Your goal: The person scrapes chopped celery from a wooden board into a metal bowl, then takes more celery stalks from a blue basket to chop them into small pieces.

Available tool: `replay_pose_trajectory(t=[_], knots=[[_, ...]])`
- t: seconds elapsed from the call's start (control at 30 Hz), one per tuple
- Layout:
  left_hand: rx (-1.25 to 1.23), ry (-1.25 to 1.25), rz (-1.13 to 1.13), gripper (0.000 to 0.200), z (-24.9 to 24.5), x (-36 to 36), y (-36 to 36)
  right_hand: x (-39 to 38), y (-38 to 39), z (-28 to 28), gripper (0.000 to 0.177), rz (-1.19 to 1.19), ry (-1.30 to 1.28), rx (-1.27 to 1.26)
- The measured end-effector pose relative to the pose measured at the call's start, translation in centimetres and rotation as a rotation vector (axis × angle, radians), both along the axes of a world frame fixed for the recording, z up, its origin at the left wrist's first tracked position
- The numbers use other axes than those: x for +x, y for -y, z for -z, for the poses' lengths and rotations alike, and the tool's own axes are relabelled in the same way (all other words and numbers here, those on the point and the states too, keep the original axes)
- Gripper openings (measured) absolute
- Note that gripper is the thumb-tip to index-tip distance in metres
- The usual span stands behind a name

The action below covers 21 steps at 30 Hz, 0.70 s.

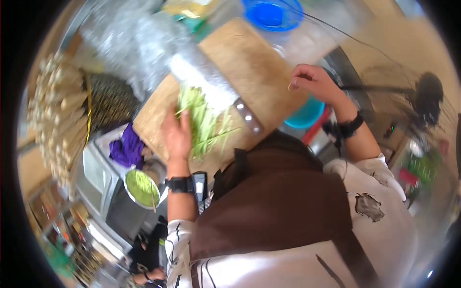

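Note:
A pile of green vegetable strips (204, 120) lies on the wooden cutting board (249, 57). My left hand (176, 132) rests against the pile's left side, thumb and fingers apart. Across the board lies a wide cleaver (206, 79), its dark riveted handle toward my body and nobody's hand on it. Over the board's right edge, my right hand (314, 84) is raised with its fingers curled together. Something tiny and pale shows at those fingertips, too small to name.
Beyond the board is a blue basin (273, 14); a teal bowl (307, 113) sits at its right. Clear plastic bags (139, 43), a purple cloth (127, 146) and a bowl of green food (141, 187) are on the left. Another person's hand (156, 274) shows lower left.

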<state>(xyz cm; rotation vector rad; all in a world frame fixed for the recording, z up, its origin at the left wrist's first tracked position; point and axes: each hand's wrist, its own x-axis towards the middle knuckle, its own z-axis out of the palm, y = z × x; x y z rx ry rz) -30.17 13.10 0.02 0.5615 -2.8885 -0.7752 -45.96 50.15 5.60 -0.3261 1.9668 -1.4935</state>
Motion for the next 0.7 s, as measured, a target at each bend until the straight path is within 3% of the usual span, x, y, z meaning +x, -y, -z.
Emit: replay_pose_trajectory(t=[0.1, 0.17, 0.27, 0.33, 0.43, 0.47, 0.53, 0.6, 0.67, 0.7], knots=[[0.085, -0.003, -0.091, 0.061, -0.2, -0.3, -0.3, 2.1, -7.0, 3.8, 0.004, 0.112, 0.086, 0.06], [0.13, -0.024, -0.093, 0.063, -0.2, -0.3, -0.2, 4.4, -10.5, 5.5, 0.009, 0.23, 0.187, 0.111], [-0.154, -0.002, 0.034, 0.049, 1.0, -0.2, 0.9, 7.8, -14.7, 10.0, 0.022, 0.44, 0.323, 0.151], [-0.121, 0.076, 0.043, 0.046, 0.8, -0.9, 1.0, 9.6, -16.1, 12.6, 0.034, 0.565, 0.374, 0.177], [-0.027, 0.149, 0.021, 0.045, 0.8, -0.8, 1.4, 10.8, -16.5, 15.2, 0.052, 0.472, -0.007, 0.753], [0.002, 0.159, -0.001, 0.045, 0.6, -0.9, 1.8, 10.7, -16.3, 14.2, 0.063, 0.395, 0.059, 0.839], [0.015, 0.106, 0.04, 0.054, -0.3, -0.8, 1.1, 10.1, -13.8, 10.8, 0.052, 0.254, 0.053, 0.733], [0.074, 0.214, 0.017, 0.077, -1.3, -0.5, 0.3, 9.3, -10.4, 7.2, 0.038, 0.23, 0.19, 0.464], [0.111, 0.359, 0.016, 0.108, -2.7, 0.0, -1.0, 8.8, -7.9, 5.8, 0.035, 0.169, 0.114, 0.349], [0.012, 0.322, 0.119, 0.118, -2.8, 0.4, -1.8, 8.4, -6.5, 4.3, 0.033, 0.122, 0.031, 0.383]])
